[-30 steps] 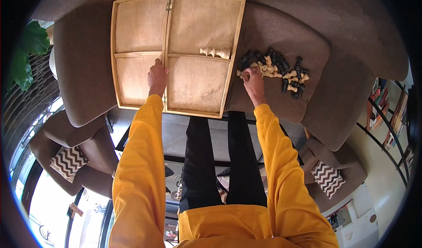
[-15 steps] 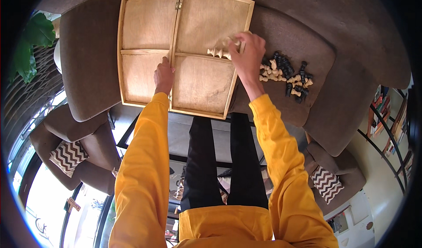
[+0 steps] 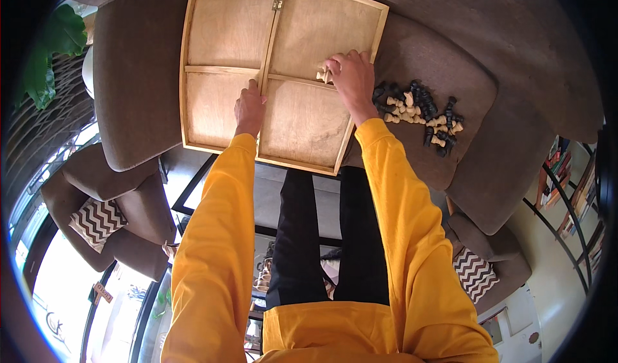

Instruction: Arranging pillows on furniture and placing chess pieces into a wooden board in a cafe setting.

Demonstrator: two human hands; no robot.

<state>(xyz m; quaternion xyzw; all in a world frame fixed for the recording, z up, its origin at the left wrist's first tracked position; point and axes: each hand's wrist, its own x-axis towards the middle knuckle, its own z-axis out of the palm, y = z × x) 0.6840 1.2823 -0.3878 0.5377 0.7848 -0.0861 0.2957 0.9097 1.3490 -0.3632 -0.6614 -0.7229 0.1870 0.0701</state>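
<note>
A wooden folding chess box lies open flat on the brown sofa, its inside showing compartments of pale wood. My left hand grips the box's middle edge, where the two halves meet. Over the right half, my right hand is closed on light-coloured chess pieces, just above the divider. Its fingers hide part of them, so how many it holds is unclear. To the right of the box, a pile of light chess pieces and black chess pieces lies on the sofa seat.
The brown sofa surrounds the box, with its cushions on both sides. Two armchairs with zigzag pillows stand farther off at the left and right. A bookshelf is at the right edge and a green plant at the upper left.
My right hand has lowered toward the divider in the box's right half, and fewer of the light pieces show in it. My left hand stays at the middle edge. The whole view has shifted slightly.
</note>
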